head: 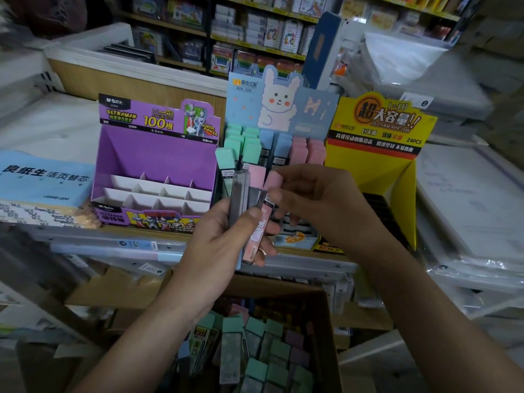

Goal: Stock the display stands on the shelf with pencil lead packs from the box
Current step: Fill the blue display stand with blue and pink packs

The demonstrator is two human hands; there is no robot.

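pencil lead packs [241,191] held before the rabbit display stand [283,109]
left hand [224,239] grips a bunch upright; right hand [320,199] pinches one pink-capped pack [272,181]; more fill the box [329,336] below

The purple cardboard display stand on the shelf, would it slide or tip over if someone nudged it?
The purple cardboard display stand probably weighs little: its white divider slots look empty. A nudge would likely slide it along the shelf. Its tall header card may make it tip backward if pushed up high.
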